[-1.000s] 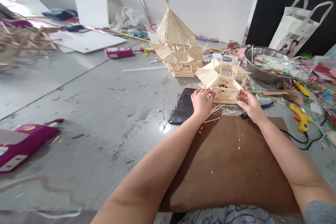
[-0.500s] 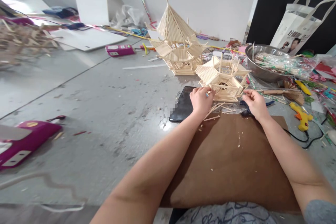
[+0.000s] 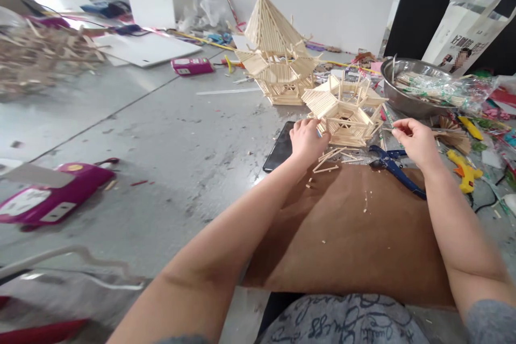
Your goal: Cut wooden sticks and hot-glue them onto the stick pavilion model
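A low, six-sided pavilion model (image 3: 342, 138) made of thin wooden sticks stands at the far edge of the brown board. My left hand (image 3: 309, 141) is closed at its left lower edge; a bit of blue shows by the thumb, too small to name. To the right of the model, my right hand (image 3: 417, 142) pinches a thin wooden stick (image 3: 387, 129) pointing left. Blue-handled pliers (image 3: 397, 166) lie below this hand. Short loose sticks (image 3: 328, 159) are scattered in front of the model. Behind it rises a taller stick pavilion (image 3: 278, 72) with a pointed roof.
A brown board (image 3: 355, 236) lies before me. A black tablet-like slab (image 3: 278, 150) is left of my left hand. On the right are a metal bowl (image 3: 389, 83) of packaged sticks and a yellow glue gun (image 3: 465, 172). A magenta device (image 3: 60, 191) sits left.
My right hand has moved right and slightly up, away from the model, uncovering the pliers. My left hand remains at the model's left edge. The view has tilted slightly down.
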### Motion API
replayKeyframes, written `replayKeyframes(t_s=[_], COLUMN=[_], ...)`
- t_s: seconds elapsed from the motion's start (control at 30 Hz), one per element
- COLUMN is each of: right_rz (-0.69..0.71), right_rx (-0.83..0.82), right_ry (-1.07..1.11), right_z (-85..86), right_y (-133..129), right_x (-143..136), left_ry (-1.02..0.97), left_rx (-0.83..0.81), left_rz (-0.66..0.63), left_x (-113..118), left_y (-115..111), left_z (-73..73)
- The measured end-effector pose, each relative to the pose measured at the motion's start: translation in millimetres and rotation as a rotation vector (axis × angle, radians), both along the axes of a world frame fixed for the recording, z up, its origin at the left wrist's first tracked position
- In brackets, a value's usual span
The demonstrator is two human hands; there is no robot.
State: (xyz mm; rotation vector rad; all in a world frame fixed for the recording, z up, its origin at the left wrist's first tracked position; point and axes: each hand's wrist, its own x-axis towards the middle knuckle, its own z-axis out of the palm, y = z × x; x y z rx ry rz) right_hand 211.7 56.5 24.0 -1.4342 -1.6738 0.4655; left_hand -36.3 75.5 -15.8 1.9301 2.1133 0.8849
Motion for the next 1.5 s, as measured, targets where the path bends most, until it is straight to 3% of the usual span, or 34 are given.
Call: replayKeyframes(t_s=[0.1, 0.17, 0.3, 0.4, 0.5, 0.63, 0.73, 0.93, 1.1, 1.5], right_rz=[0.074, 0.165, 0.324, 0.414, 0.404, 0.377, 0.359, 0.396, 0.309, 0.201], right_rx=[-0.106, -0.16, -0.103, -0.065, -0.057, -0.071, -0.11, -0.277, -0.269, -0.107], right_ry=[-0.267, -0.417, -0.681, -0.8, -0.832, -0.743, -0.573, 0.09, 0.279, 0.384], right_z=[7.2, 5.2, -14.7, -30.3, -34.7, -28.1, -24.8, -28.6, -25.4, -13.5], right_y=[-6.7, -12.3, -21.4, -23.8, -23.1, -23.1, -24.9, -24.9, -18.5, -23.4], right_x=[0.3, -7.6, -38.0, -55.3, -58.7, -54.8, -55.4, -61.8, -56.0, -55.0], left_ry=[0.048, 0.14, 0.401, 0.472, 0.482, 0.446, 0.387, -0.25, -0.679, -0.536], left_rx=[0.058, 0.056, -0.154, -0.353, -0.421, -0.455, -0.395, -0.31, -0.419, -0.404], left_rz=[0.003, -0.081, -0.39, -0.454, -0.461, -0.5, -0.458, -0.576, -0.622, -0.707], left_x=[-4.6, -4.4, 3.1, 8.3, 9.0, 6.4, 8.3, 26.7, 36.7, 36.4], left_y=[-10.9, -22.5, -48.1, -59.2, -59.4, -53.6, -53.0, -57.0, -57.9, -54.4], left_z=[7.1, 12.9, 21.2, 22.0, 18.9, 14.2, 15.8, 27.5, 27.0, 33.8])
